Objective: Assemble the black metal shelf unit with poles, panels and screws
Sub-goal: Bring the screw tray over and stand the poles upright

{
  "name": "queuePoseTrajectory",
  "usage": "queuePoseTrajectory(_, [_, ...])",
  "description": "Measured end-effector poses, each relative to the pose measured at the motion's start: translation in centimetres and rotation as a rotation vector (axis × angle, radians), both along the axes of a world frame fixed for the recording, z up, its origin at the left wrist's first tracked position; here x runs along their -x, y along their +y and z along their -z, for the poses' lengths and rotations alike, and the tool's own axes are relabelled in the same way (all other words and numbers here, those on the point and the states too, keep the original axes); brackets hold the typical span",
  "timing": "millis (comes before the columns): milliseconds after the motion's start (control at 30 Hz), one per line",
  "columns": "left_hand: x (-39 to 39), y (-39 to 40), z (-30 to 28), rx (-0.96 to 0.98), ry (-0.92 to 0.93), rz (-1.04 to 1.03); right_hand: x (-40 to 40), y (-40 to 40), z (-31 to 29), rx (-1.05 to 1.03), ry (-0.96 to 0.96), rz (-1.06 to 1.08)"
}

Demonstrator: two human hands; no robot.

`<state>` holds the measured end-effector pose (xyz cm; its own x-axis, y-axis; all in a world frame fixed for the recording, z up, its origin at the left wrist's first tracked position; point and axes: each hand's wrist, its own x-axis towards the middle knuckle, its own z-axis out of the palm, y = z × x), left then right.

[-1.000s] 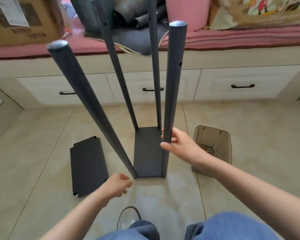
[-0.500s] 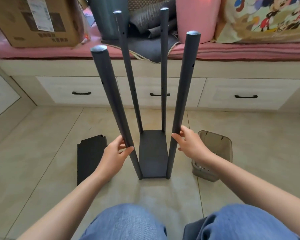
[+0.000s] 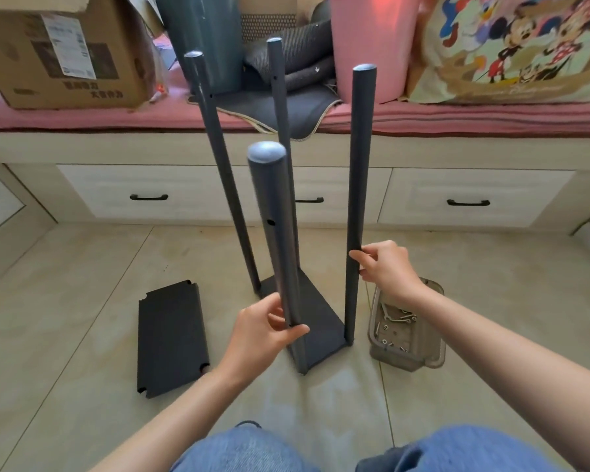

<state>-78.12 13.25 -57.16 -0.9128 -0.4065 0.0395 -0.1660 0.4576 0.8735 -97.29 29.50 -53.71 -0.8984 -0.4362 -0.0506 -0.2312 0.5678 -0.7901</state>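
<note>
We see the shelf frame (image 3: 315, 321) standing upright on the tiled floor (image 3: 65, 301), between our two hands: four dark poles rise from one bottom panel. The near left pole (image 3: 276, 240) leans toward the camera; our left hand (image 3: 259, 338) grips it low, thumb and fingers curled round the tube. Our right hand (image 3: 387, 267) holds the near right pole (image 3: 358, 199) at mid-height, fingers pinched lightly on its side (how tightly, we cannot tell). The two far poles (image 3: 223, 172) stand behind.

A loose panel (image 3: 171, 338) lies flat on the floor just left of the left hand, apart from the frame. A clear plastic tray (image 3: 433, 356) with screws (image 3: 394, 321) sits right of the frame, partly under the right wrist. Behind: drawer fronts (image 3: 470, 195), a cardboard box (image 3: 58, 52), a pink bin (image 3: 368, 35).
</note>
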Motion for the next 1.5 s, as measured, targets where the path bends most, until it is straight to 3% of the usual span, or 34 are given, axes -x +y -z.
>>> queuePoseTrajectory(233, [3.1, 3.0, -0.2, -0.050, -0.005, 0.063, 1.5, 1.6, -0.8, 0.090, -0.159, 0.029])
queuePoseTrajectory(367, [5.2, 3.6, -0.5, -0.063, 0.029, 0.034, 0.4, 3.2, -1.9, 0.094, -0.137, -0.017])
queuePoseTrajectory(567, [5.6, 2.0, -1.1, -0.190, -0.075, 0.103, -4.2, 2.9, -4.1, 0.129, -0.181, -0.327])
queuePoseTrajectory(633, [5.1, 0.2, -2.1, -0.184, 0.037, -0.039, -5.3, 2.3, -4.4, 0.131, -0.179, -0.345])
queuePoseTrajectory(767, [4.8, -5.8, -6.1, -0.143, 0.378, -0.602, -6.3, 1.4, -4.9, 0.111, -0.114, -0.248])
queuePoseTrajectory(867, [5.2, -10.4, -8.1, -0.136, 0.408, -0.743, -6.6, 1.5, -5.0, 0.091, -0.091, -0.251])
queuePoseTrajectory(1000, [5.9, -13.8, -8.3, -0.207, 0.263, -0.556, -6.5, 1.7, -5.0, 0.052, -0.072, -0.288])
queuePoseTrajectory(1100, [6.5, -14.2, -8.0, -0.154, 0.239, -0.432, -6.3, 1.8, -4.6, 0.039, -0.039, -0.305])
queuePoseTrajectory(1500, [0.0, -9.1, -7.2, 0.098, 0.372, -0.472, -2.1, 3.2, -5.7, 0.033, 0.082, -0.163])
